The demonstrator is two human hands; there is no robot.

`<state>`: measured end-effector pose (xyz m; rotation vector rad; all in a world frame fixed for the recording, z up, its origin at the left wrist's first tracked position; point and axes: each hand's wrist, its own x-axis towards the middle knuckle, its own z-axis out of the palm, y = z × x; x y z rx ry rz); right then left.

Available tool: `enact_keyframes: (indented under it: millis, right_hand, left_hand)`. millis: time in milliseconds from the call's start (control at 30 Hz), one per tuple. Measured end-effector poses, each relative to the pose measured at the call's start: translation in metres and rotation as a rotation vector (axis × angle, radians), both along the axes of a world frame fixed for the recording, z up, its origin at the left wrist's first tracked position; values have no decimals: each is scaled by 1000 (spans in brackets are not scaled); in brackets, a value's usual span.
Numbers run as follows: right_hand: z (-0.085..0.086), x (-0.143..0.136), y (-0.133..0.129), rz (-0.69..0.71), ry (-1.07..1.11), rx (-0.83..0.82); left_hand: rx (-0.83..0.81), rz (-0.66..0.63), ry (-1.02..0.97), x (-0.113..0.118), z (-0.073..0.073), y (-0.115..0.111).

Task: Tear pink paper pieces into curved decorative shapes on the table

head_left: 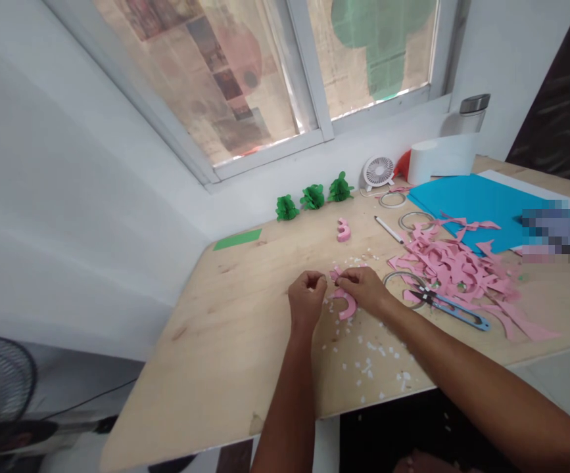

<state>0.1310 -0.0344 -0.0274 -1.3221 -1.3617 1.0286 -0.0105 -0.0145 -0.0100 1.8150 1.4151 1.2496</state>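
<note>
My right hand (361, 286) pinches a small pink paper piece (334, 274) over the middle of the wooden table. Close on its left, my left hand (308, 289) has thumb and forefinger pressed together; whatever is between them is too small to make out. Just below the fingers of my right hand lies a curved pink cutout (347, 307). A second pink cutout (343, 230), shaped like a 3, rests farther back. White paper bits (378, 351) are scattered around and in front of my hands.
Right of my hands are a pink scrap pile (457, 266), blue-handled snips (457, 311), tape rings (415, 221), a white pen (388, 229) and blue sheets (492, 197). Along the wall stand green paper ornaments (313, 196) and a small white fan (379, 172). A green strip (238, 240) lies back left.
</note>
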Motion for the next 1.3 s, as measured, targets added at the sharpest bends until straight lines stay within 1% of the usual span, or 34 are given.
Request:
enact_keyframes:
  millis: [133,300,400,567,667,767,900,1067,1167,1300]
  right_hand:
    - [0,0,0,-6,110,-35]
    - [-7,-2,2,-19,233,-44]
    - [-10,-2,3,-19,299,-53]
    - [-3,3,3,-70,405,-88]
    - [4,10,3,-159,441,-90]
    - [9,14,2,-201,540,-119]
    - [12,16,2,-215,641,-131]
    - [9,16,4,-242,656,-124]
    - [7,16,5,-235,664,-114]
    - [7,15,5,-206,675,-106]
  left_hand:
    - [0,14,6,-4,-5,3]
    - [36,28,123,-8,-9,6]
    - [22,55,195,-9,-8,6]
    - [-16,89,281,-10,-10,9]
    - [-47,63,306,-10,-12,10]
    - [-81,21,334,-6,-13,8]
    - [-118,-12,466,0,-11,2]
    - [-62,-114,646,6,-8,-4]
    - [-51,-151,679,7,-7,-5]
    - [-80,-141,644,7,-7,-5]
